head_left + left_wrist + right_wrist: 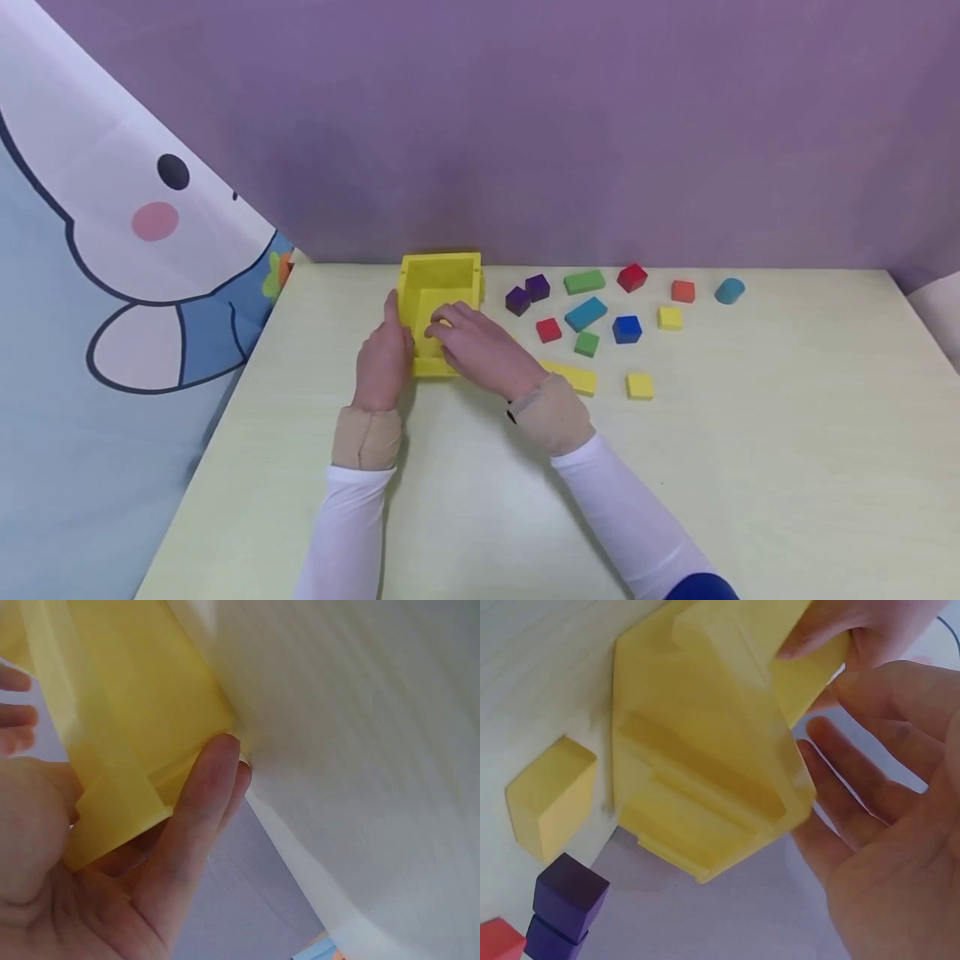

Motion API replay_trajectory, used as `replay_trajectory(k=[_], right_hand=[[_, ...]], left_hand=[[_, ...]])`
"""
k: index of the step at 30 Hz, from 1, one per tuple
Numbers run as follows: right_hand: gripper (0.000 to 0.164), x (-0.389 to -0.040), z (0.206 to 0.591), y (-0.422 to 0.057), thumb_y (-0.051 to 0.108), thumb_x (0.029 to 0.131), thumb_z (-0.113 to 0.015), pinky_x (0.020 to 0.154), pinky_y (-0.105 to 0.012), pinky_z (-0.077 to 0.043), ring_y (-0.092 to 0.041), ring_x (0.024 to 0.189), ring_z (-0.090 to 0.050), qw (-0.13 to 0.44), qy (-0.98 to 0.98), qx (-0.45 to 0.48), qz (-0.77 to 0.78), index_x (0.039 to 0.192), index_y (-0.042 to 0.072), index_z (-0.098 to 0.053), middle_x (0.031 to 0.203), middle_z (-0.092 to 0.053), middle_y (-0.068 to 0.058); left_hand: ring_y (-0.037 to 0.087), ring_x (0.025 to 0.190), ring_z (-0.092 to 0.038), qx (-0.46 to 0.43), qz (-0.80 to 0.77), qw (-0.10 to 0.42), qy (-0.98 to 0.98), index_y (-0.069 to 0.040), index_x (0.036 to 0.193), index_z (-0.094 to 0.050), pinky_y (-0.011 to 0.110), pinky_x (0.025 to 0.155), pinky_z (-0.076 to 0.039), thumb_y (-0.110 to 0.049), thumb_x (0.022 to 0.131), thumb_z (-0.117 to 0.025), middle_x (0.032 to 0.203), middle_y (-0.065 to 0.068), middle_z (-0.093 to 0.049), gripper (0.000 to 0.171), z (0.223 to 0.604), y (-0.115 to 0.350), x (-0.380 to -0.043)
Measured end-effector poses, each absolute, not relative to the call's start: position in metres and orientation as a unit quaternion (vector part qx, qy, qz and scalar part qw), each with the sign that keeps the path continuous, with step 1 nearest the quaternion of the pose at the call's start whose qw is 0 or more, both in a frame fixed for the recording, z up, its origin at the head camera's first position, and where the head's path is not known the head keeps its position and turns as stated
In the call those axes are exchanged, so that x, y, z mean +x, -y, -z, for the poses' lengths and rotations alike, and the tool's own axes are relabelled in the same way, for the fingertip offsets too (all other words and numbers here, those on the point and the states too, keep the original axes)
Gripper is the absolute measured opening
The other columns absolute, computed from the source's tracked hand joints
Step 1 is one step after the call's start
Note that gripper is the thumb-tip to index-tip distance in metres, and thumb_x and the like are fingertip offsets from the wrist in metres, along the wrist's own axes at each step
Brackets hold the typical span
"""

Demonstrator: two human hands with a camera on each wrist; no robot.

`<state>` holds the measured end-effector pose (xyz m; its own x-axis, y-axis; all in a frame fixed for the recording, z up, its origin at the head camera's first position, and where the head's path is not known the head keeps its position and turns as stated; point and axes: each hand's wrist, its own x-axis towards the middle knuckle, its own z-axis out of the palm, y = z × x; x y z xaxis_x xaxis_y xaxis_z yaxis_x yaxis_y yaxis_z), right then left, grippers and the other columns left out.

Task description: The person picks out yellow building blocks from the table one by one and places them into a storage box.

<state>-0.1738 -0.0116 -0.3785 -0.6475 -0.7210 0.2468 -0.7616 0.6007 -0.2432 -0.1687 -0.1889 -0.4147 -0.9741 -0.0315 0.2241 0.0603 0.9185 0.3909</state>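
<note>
A yellow open-topped box (442, 271) stands on the table near the back edge. My left hand (384, 358) holds it by the left wall. In the left wrist view, the fingers (214, 776) wrap around a corner of the box (161, 682). Over the box's front right side hovers my right hand (487, 350), loosely bent. The right wrist view shows nothing between its parted fingers (855, 776). A yellow block (551, 795) lies on the table beside the box, mostly hidden by the right hand in the head view.
Right of the box lie two purple cubes (527, 294), green blocks (584, 282), red blocks (632, 277), a light blue block (586, 313), a dark blue cube (627, 329), yellow blocks (640, 386) and a blue cylinder (729, 290). A purple backdrop (570, 142) rises behind the table.
</note>
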Motion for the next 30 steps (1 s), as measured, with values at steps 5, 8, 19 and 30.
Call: replay_trajectory(k=[5,8,19,30], right_hand=[[0.031,-0.169,0.374,0.0,0.015,0.089,-0.051,0.098,-0.019,-0.03,-0.016,0.114,-0.043,0.099,0.887,0.409,-0.191,0.118,0.011,-0.058,0.119,-0.051,-0.001],[0.031,-0.168,0.372,-0.009,0.014,0.088,-0.05,0.097,-0.02,-0.031,-0.016,0.112,-0.043,0.124,0.882,0.401,-0.216,0.118,0.008,-0.056,0.118,-0.05,-0.003],[0.036,-0.163,0.369,-0.03,0.017,0.088,-0.054,0.099,-0.024,-0.032,-0.018,0.115,-0.041,0.128,0.893,0.361,-0.237,0.123,0.007,-0.05,0.122,-0.046,-0.006],[0.036,-0.166,0.389,-0.05,0.02,0.088,-0.056,0.095,-0.028,-0.037,-0.02,0.11,-0.042,0.061,0.925,0.319,-0.199,0.12,0.005,-0.052,0.12,-0.048,-0.007]], left_hand=[[0.032,0.051,-0.05,-0.017,0.192,0.131,0.972,-0.004,0.143,-0.02,0.044,0.047,-0.04,-0.013,0.091,-0.043,0.066,0.015,-0.052,0.057,0.415,0.189,-0.166],[0.032,0.051,-0.05,-0.021,0.188,0.143,0.971,-0.004,0.142,-0.022,0.045,0.047,-0.04,-0.012,0.091,-0.044,0.065,0.015,-0.052,0.057,0.414,0.189,-0.167],[0.035,0.054,-0.053,-0.013,0.201,0.128,0.971,-0.006,0.143,-0.022,0.047,0.049,-0.041,-0.013,0.091,-0.043,0.068,0.018,-0.054,0.056,0.413,0.19,-0.167],[0.032,0.05,-0.049,-0.021,0.201,0.127,0.971,-0.007,0.144,-0.021,0.045,0.045,-0.039,-0.012,0.091,-0.043,0.063,0.016,-0.051,0.058,0.414,0.191,-0.168]])
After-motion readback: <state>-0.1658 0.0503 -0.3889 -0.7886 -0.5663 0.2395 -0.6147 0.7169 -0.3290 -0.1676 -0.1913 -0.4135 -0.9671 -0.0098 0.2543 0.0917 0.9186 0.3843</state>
